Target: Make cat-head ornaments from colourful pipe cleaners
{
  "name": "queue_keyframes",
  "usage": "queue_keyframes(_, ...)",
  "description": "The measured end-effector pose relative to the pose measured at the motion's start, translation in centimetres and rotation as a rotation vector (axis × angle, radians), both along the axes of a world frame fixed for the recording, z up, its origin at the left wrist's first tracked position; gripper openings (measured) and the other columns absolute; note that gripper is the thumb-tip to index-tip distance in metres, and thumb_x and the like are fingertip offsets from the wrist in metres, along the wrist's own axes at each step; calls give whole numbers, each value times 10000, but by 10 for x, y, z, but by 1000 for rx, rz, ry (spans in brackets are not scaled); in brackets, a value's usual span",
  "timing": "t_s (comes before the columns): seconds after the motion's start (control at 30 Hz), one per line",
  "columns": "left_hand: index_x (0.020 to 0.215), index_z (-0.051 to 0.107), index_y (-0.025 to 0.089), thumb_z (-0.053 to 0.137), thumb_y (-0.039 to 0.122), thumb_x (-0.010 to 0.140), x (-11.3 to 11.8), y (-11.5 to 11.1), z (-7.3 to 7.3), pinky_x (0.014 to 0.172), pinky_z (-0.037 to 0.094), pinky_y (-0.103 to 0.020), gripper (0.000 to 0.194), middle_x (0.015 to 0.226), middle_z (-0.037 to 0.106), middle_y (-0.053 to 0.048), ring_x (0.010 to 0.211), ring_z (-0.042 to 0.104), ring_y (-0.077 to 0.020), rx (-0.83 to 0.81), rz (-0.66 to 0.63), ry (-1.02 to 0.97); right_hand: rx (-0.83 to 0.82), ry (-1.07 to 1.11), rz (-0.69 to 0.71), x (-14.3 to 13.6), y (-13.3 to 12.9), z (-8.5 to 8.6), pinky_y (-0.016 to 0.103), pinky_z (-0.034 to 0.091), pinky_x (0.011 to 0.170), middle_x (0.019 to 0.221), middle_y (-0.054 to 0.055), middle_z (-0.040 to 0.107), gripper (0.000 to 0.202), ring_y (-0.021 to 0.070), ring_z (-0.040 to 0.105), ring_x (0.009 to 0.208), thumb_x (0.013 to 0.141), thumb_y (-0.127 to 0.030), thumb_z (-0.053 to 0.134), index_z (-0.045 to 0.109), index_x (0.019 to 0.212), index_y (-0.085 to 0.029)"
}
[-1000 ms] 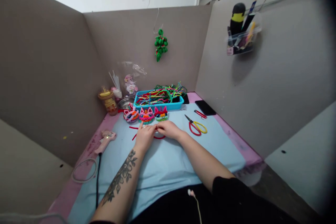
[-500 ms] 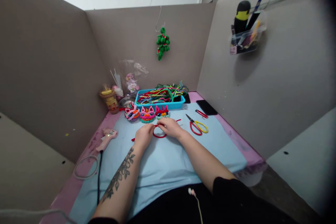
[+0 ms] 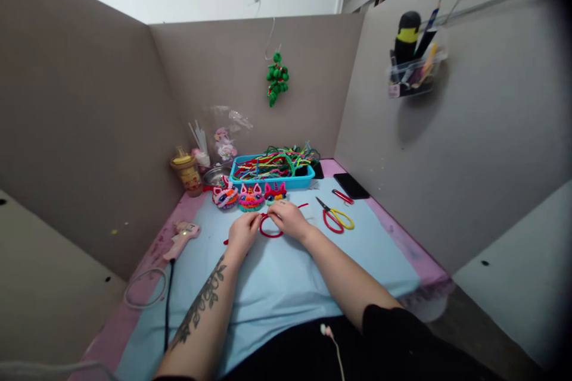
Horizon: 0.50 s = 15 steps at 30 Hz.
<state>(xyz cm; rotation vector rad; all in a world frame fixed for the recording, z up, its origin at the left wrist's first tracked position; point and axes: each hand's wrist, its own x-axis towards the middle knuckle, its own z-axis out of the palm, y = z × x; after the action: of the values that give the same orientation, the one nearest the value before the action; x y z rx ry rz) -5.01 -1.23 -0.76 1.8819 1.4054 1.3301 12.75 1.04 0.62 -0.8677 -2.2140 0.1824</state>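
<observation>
A red pipe cleaner [image 3: 271, 236] is bent into a loop between my hands, low over the blue cloth [image 3: 286, 274]. My left hand [image 3: 243, 231] pinches it at the loop's upper left. On the other side my right hand [image 3: 288, 218] grips the same pipe cleaner, and one straight end pokes out past the knuckles to the right. Another red end shows at the left of my left wrist; whether it belongs to the same piece is hidden. Just beyond my fingers stand three colourful fuzzy animal heads, the middle one [image 3: 251, 197] pink and orange with ears.
Behind the heads lies a blue tray [image 3: 272, 183] heaped with pipe cleaners. To the right are scissors [image 3: 335, 217], a red cutter [image 3: 342, 196] and a black phone [image 3: 351, 186]. A pink glue gun [image 3: 182, 239] with its cord lies left, below a drink cup [image 3: 187, 174]. Grey partitions enclose the table.
Both hands keep their pinch on the red pipe cleaner, their fingertips now slightly farther apart. The loop shows a little more fully. The whole view has shifted slightly downward.
</observation>
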Motion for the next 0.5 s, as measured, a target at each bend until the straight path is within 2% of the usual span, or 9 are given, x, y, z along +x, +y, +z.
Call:
queue_keyframes(0.1, 791, 700, 237, 585, 353, 747, 0, -1, 1, 725, 426, -296, 170, 806, 695, -58, 754, 594, -212, 22, 18, 51, 49, 30, -65, 1, -2, 7, 377, 373, 879, 972, 87, 643, 187, 223, 507, 980, 825, -195, 519, 610, 988, -199)
queue_keyframes(0.2, 763, 694, 232, 579, 334, 754, -1, -3, 4, 690, 420, -279, 154, 778, 688, -54, 721, 590, -199, 36, 55, 60, 52, 62, -261, 18, -4, 16, 400, 353, 919, 1138, 119, 583, 326, 260, 448, 1097, 788, -246, 572, 563, 1108, -185)
queue_keyframes(0.27, 747, 687, 225, 573, 329, 758, -2, -4, 6, 676, 413, -267, 154, 754, 681, -48, 700, 587, -190, 39, 77, 64, -67, 19, -456, 41, -3, 20, 366, 381, 864, 1048, 121, 609, 218, 245, 503, 1012, 811, -266, 529, 602, 995, -173)
queue_keyframes(0.37, 749, 679, 213, 544, 337, 769, -1, -5, 10, 664, 404, -260, 184, 727, 674, -39, 691, 584, -183, 25, 93, 59, -409, -181, -726, 87, -2, 15, 306, 403, 712, 886, 103, 634, 168, 213, 574, 834, 802, -300, 517, 618, 839, -170)
queue_keyframes(0.43, 737, 671, 198, 524, 352, 775, 0, -5, 12, 644, 400, -257, 216, 688, 662, -32, 664, 578, -176, -16, 91, 15, -554, -331, -828, 115, -3, 7, 292, 393, 667, 923, 122, 630, 178, 225, 586, 845, 754, -310, 560, 616, 834, -160)
queue_keyframes(0.5, 711, 662, 179, 521, 368, 769, -1, -4, 13, 621, 398, -251, 243, 648, 646, -26, 636, 568, -168, -75, 85, -61, -644, -409, -861, 135, -3, -1, 283, 386, 632, 970, 145, 618, 238, 234, 596, 854, 732, -341, 572, 606, 870, -150)
